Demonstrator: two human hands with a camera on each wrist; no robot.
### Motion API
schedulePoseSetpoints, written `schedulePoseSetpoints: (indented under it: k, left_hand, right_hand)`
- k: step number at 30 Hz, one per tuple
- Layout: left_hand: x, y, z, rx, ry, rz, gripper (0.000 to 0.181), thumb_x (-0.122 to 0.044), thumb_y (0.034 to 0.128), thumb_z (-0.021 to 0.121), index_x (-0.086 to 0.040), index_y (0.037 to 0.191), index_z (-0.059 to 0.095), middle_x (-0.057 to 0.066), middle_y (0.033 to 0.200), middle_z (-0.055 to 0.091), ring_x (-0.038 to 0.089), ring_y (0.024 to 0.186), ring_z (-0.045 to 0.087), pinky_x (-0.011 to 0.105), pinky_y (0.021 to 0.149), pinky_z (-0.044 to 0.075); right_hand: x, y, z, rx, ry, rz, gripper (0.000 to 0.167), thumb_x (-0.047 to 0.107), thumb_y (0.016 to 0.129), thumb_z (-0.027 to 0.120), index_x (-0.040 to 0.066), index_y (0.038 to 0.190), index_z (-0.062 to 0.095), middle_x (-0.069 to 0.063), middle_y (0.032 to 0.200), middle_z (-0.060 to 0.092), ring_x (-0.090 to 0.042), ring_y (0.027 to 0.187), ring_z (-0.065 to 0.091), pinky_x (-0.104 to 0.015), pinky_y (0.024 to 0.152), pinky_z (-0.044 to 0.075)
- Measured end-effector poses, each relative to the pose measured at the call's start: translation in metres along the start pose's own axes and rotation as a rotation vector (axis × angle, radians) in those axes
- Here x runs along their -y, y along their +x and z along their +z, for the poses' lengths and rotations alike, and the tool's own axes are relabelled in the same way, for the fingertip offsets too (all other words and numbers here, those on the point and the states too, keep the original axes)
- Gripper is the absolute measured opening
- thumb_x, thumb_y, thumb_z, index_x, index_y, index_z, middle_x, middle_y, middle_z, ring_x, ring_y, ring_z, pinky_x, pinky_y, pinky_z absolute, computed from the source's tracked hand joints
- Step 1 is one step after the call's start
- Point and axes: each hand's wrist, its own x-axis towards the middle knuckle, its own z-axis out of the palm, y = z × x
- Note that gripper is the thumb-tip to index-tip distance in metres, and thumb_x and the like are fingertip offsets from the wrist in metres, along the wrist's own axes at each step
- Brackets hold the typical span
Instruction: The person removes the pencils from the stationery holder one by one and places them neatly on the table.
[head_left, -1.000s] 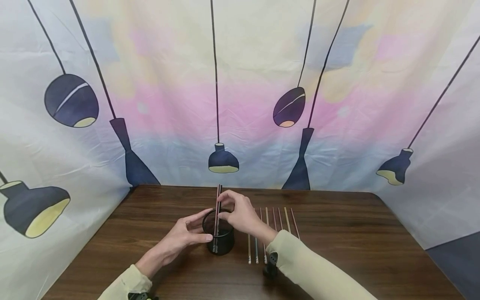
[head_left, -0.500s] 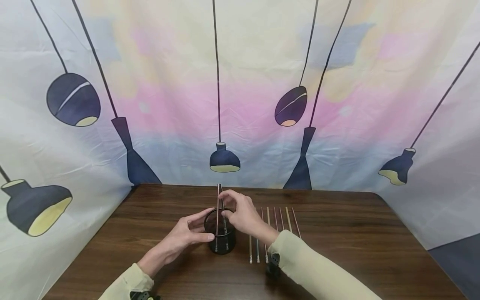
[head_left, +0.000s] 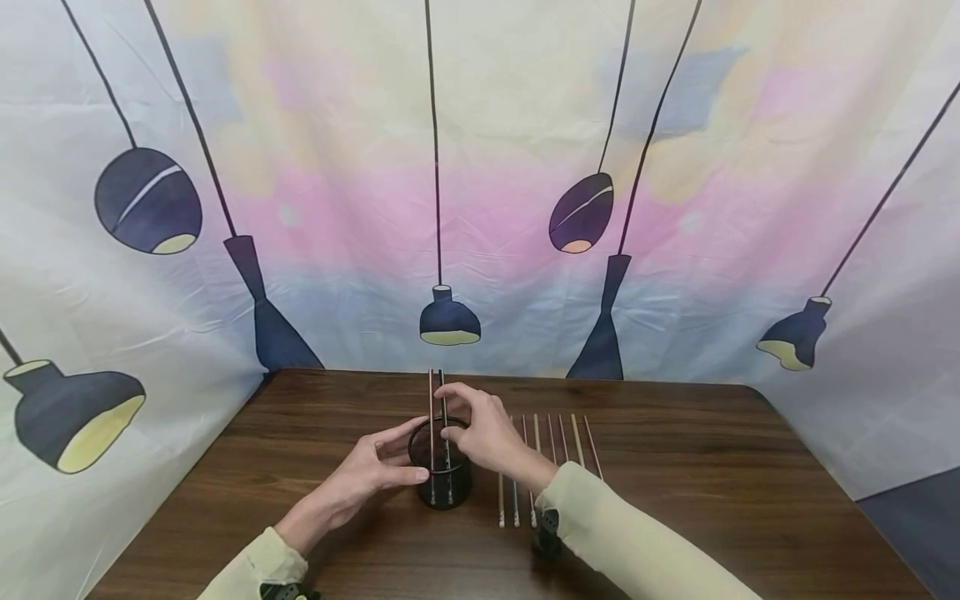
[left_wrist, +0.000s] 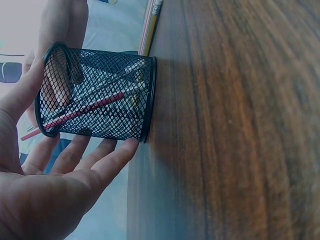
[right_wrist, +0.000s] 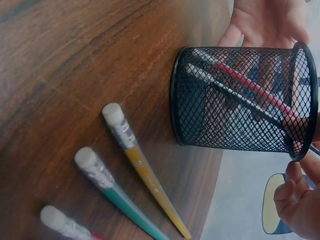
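A black mesh pencil cup [head_left: 459,490] stands upright on the table. My left hand [head_left: 367,468] holds it from the left, thumb at the near rim and fingers along the far side. Inside the cup a red pencil [right_wrist: 250,85] leans with its eraser end down. My right hand [head_left: 483,429] pinches a black pencil [head_left: 441,382] above the rim; its eraser end is down inside the cup, as the right wrist view shows through the mesh. Right of the cup, partly behind my right forearm, several pencils [head_left: 576,437] lie in a row, including a yellow pencil [right_wrist: 150,177] and a green pencil [right_wrist: 127,205].
The dark wooden table [head_left: 360,550] ends at a back edge close to a hanging cloth [head_left: 510,125] printed with lamps. Black camera mounts sit at both wrists, the right one [head_left: 547,533] low over the table near the pencils' eraser ends.
The two pencils in the cup stood close together; their lower ends came apart, then their tops. The red pencil's top has shifted left. Both hands have barely moved.
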Motion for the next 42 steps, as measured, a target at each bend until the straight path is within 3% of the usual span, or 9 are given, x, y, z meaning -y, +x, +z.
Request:
schedulePoseSetpoints:
  k: [10,16,21,42]
  left_hand:
    - [0.000,0.000,-0.001,0.003,-0.005,0.001,0.081,-0.006,0.0945,0.078,-0.009,0.165,0.037,0.026,0.157,0.046,0.040,0.138,0.053,0.038,0.098,0.054]
    - [0.000,0.000,-0.001,0.020,-0.014,0.021,0.082,-0.005,0.0943,0.078,-0.008,0.165,0.036,0.029,0.157,0.044,0.041,0.137,0.054,0.038,0.098,0.054]
    - [0.000,0.001,0.000,0.020,-0.019,0.015,0.082,-0.005,0.0939,0.079,-0.008,0.165,0.037,0.030,0.158,0.043,0.040,0.137,0.054,0.038,0.098,0.054]
    - [0.000,0.001,0.000,0.013,-0.003,-0.004,0.082,-0.004,0.0939,0.078,-0.009,0.165,0.037,0.031,0.159,0.041,0.043,0.139,0.052,0.040,0.099,0.054]
  right_hand:
    - [0.000,0.001,-0.001,-0.009,-0.048,-0.011,0.057,-0.002,0.090,0.082,0.020,0.141,0.067,-0.001,0.106,0.076,-0.015,0.091,0.071,-0.039,0.086,0.055]
    - [0.000,0.004,-0.007,-0.032,-0.087,-0.002,0.059,0.003,0.088,0.085,0.025,0.141,0.070,0.001,0.105,0.077,-0.010,0.067,0.057,-0.031,0.066,0.048]
    - [0.003,0.007,-0.014,-0.057,-0.077,0.005,0.059,0.001,0.087,0.086,0.022,0.140,0.072,0.000,0.106,0.077,-0.010,0.055,0.051,-0.027,0.056,0.044]
    - [0.022,0.017,-0.044,-0.138,-0.042,-0.085,0.061,-0.003,0.085,0.086,0.021,0.140,0.072,-0.003,0.106,0.079,-0.012,0.057,0.046,-0.025,0.054,0.039]
